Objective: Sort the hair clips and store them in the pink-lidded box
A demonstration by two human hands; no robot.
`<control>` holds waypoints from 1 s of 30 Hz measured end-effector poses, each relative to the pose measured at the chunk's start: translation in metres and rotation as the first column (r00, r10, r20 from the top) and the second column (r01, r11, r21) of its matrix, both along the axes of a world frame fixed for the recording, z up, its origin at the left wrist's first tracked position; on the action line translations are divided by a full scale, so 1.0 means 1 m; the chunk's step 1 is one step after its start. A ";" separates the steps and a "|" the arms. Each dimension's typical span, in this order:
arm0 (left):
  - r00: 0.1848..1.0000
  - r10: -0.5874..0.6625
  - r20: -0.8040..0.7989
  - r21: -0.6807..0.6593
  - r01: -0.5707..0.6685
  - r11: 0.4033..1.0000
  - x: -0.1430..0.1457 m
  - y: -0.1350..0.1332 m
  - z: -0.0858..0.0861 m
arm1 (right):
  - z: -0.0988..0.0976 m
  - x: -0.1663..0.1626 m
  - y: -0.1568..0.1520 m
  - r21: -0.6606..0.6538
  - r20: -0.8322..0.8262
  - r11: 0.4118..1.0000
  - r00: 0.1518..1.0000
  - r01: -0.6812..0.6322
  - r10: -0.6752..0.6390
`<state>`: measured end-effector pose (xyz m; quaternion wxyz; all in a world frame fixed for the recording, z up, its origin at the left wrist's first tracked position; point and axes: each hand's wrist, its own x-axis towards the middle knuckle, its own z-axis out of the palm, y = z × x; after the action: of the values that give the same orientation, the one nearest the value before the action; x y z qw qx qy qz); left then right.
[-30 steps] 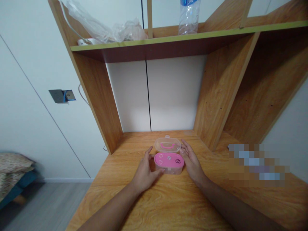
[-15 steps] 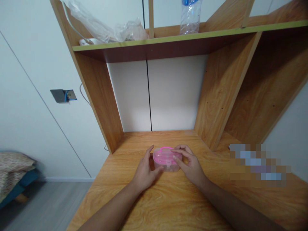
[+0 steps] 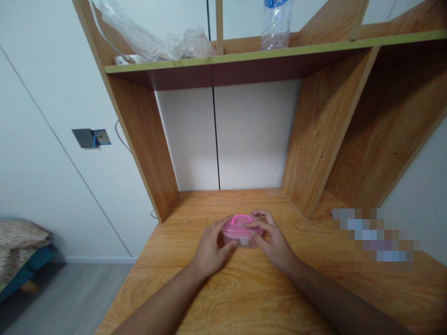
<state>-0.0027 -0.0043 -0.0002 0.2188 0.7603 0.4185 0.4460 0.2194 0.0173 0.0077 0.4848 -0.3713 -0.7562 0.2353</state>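
Observation:
A small plastic box [image 3: 240, 230] rests on the wooden desk, with a see-through body, a pink lid and a clear clasp at its front. A bright pink handle [image 3: 241, 216] arches above the lid. My left hand [image 3: 212, 247] grips the box's left end, thumb against the front wall and fingers over the lid's edge. Around the right end, my right hand [image 3: 274, 242] has its thumb near the front clasp and its fingers on the lid. The lid looks down on the body. What is inside the box I cannot make out.
The wooden desk [image 3: 223, 293] carries a pixelated patch [image 3: 373, 239] at right. Overhead, a shelf [image 3: 244, 53] holds a crumpled plastic bag [image 3: 188, 44] and a clear bottle [image 3: 275, 28]. Upright panels [image 3: 139, 149] flank the desk's back; an open wall socket [image 3: 92, 138] is at left.
My left fingers have come in over the lid's left edge. My right fingers have shifted slightly left and lower on the lid. The lid looks flatter and its handle stands more upright.

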 end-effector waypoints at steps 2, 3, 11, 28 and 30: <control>1.000 -0.003 -0.001 0.002 0.003 1.000 0.000 0.000 0.001 | -0.001 -0.001 0.000 -0.009 -0.009 0.999 0.999 -0.031 0.031; 1.000 -0.003 0.001 0.003 0.003 1.000 0.000 0.000 0.001 | -0.002 -0.001 0.000 -0.009 -0.007 0.999 0.999 -0.051 0.051; 0.998 -0.008 0.056 -0.017 0.009 1.000 0.000 0.002 0.000 | -0.005 0.005 0.007 -0.010 0.032 0.985 0.984 -0.174 0.175; 0.997 -0.002 0.076 -0.051 0.005 0.999 0.008 -0.010 0.014 | 0.002 0.001 0.002 -0.010 0.051 0.986 0.985 -0.167 0.167; 0.996 -0.017 0.087 -0.055 0.022 0.998 0.007 -0.009 0.013 | 0.002 0.001 0.001 -0.009 0.049 0.986 0.985 -0.166 0.166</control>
<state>0.0048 -0.0136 0.0126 0.2621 0.7378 0.4135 0.4648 0.2200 0.0187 0.0095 0.4436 -0.3140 -0.7957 0.2672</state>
